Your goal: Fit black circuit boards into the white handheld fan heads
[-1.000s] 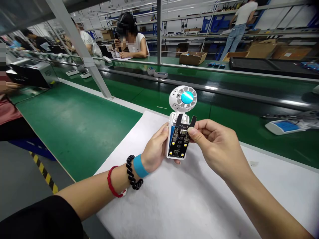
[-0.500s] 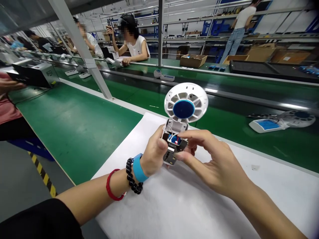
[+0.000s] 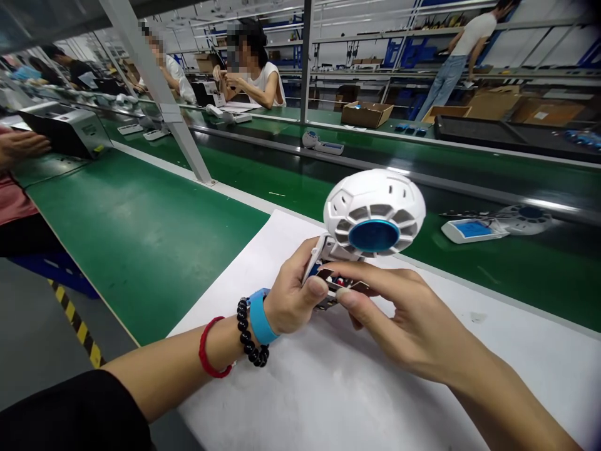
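Green bench [image 3: 141,238] spreads to your left. White mat [image 3: 328,394] covers near part ahead of you. Beyond mat, dark conveyor belt [image 3: 451,166] runs across. Slanted grey strut [image 3: 159,94] meets bench edge; upright post [image 3: 307,62] stands beyond belt. Far bench carries open cardboard box [image 3: 366,114], long black tray [image 3: 493,128], brown cartons [image 3: 547,111]. Grey machine [image 3: 66,128] sits far left. Floor [image 3: 32,363] at your lower left is grey, with yellow-black hazard stripe [image 3: 75,319]. Back of hall: metal racks [image 3: 366,34], blue bins [image 3: 399,50]. Light bright, even; glare on belt.
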`<action>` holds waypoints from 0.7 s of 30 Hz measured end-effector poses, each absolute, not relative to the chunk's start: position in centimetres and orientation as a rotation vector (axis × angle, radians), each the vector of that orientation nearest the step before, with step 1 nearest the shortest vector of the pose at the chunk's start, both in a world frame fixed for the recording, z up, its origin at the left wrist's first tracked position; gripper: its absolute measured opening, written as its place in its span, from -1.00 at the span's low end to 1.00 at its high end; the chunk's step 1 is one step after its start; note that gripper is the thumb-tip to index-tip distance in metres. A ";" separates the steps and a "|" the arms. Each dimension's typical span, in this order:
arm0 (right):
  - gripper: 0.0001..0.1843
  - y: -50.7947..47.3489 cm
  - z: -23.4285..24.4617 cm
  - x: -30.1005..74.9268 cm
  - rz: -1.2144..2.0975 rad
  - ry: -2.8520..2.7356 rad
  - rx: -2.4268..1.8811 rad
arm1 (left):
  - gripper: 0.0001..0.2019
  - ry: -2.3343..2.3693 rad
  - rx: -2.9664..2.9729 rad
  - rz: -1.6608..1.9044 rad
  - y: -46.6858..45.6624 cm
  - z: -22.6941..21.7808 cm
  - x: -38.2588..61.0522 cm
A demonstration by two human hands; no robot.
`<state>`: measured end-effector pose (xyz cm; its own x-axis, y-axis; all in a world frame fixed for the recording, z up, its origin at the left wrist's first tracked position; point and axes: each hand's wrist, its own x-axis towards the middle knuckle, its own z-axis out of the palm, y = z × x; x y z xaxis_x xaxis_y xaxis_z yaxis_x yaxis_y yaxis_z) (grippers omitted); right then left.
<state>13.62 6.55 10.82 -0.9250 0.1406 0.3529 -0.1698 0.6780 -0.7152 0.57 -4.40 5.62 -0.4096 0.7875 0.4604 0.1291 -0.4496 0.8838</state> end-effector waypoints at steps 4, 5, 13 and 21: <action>-0.72 6.4 10.3 13.4 1.087 -2.437 0.044 | -0.40 1.295 1.297 1.946 -4.2 5.4 0.6; -0.73 6.4 10.1 13.4 1.053 -2.400 0.046 | -0.39 1.312 1.286 1.952 -4.1 5.5 0.6; -0.73 6.3 10.3 13.4 1.013 -2.435 -0.014 | -0.42 1.340 1.318 1.961 -4.0 5.4 0.2; -0.79 5.8 9.6 12.7 1.019 -2.170 -0.216 | -0.38 1.440 1.256 1.991 -3.8 5.7 0.4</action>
